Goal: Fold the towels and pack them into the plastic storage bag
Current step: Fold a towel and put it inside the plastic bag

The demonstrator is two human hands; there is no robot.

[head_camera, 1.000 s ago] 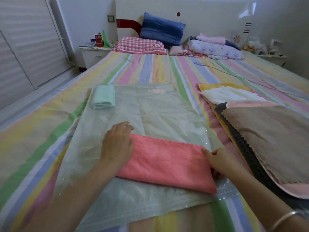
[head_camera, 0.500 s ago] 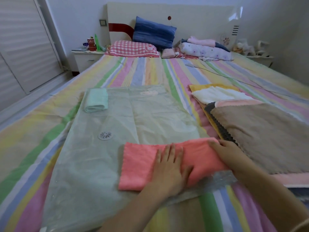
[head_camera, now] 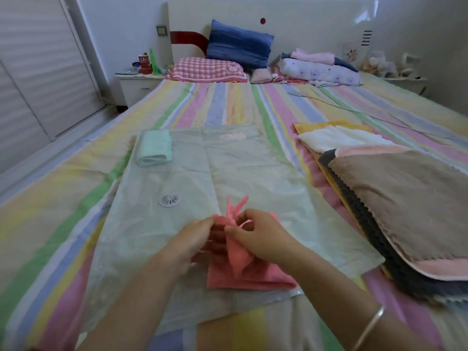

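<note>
A pink towel (head_camera: 249,273) lies folded on the clear plastic storage bag (head_camera: 240,171), near the bag's front edge. Its upper end is lifted and bunched. My left hand (head_camera: 188,240) pinches that raised end from the left. My right hand (head_camera: 258,235) pinches it from the right, fingers curled into the cloth. A folded mint-green towel (head_camera: 154,148) sits at the bag's far left corner. A round white valve (head_camera: 169,200) shows on the bag, left of my hands.
A stack of unfolded towels (head_camera: 395,198), brown on top with white, yellow, pink and dark ones under it, lies to the right on the striped bed (head_camera: 50,224). Pillows (head_camera: 238,44) and bedding sit at the headboard. A nightstand (head_camera: 138,84) stands far left.
The pink towel went from a long flat strip to a shorter fold. Both hands came together at its middle and now lift its upper end off the bag.
</note>
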